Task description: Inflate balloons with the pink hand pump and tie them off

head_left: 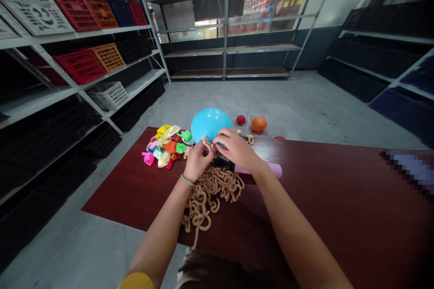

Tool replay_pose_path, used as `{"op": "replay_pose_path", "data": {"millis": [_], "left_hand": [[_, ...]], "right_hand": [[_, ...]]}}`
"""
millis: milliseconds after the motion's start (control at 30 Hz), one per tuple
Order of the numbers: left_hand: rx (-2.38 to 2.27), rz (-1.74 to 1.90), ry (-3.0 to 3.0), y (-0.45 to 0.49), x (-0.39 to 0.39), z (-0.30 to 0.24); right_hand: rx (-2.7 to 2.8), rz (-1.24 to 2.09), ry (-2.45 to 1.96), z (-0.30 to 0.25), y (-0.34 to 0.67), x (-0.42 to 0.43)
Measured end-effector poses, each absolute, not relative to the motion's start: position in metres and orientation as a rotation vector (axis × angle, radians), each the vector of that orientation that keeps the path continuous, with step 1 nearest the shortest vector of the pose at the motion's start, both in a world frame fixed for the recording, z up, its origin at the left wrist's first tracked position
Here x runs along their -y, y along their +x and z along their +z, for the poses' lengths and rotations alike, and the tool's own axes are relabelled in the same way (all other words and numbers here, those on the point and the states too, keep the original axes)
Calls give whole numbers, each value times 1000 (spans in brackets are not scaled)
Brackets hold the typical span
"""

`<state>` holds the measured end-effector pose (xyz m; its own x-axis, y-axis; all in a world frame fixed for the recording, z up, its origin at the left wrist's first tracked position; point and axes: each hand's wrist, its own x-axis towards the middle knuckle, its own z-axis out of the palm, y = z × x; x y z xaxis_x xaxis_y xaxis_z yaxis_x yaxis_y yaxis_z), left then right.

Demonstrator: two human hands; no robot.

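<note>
The left hand (198, 161) and right hand (236, 147) are held together above a dark red worktop (325, 216), at the neck of an inflated blue balloon (209, 125). The left fingers (206, 150) are pressed together, pinching a tan cord (206, 194) close to the balloon. The right fingers (222, 134) lie closed and curled over the lower edge of the balloon (the exact grip is partly hidden by the hands). The cord runs from the hands into a loose, crinkled heap on the worktop, directly below the left hand. A pink-and-black cylinder (266, 168) lies under the right hand, touching its heel. A pile of deflated multicoloured balloons (166, 148) sits just left of the hands. A small red balloon (241, 120) and a small orange balloon (259, 124) lie beyond the worktop's far edge, on the concrete floor (305, 108). A green band (187, 179) circles the left wrist, and a yellow sleeve (135, 282) shows at the lower edge of the view. Metal shelving (227, 22) holding red, orange and white crates stands around the floor.
</note>
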<state>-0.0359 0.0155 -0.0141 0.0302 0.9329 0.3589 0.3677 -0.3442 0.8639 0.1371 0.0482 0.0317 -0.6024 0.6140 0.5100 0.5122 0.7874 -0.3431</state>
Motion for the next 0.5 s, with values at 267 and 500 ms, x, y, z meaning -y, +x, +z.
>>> {"op": "replay_pose_path", "data": {"millis": [267,500], "left_hand": [[-1581,1606,1543,-29,-14,-20],[-1458,1619,1584,-31,-16,-23]], "right_hand": [[2293,215,-800,31,125,-43],[2203,425,-743,36,134,-44]]}}
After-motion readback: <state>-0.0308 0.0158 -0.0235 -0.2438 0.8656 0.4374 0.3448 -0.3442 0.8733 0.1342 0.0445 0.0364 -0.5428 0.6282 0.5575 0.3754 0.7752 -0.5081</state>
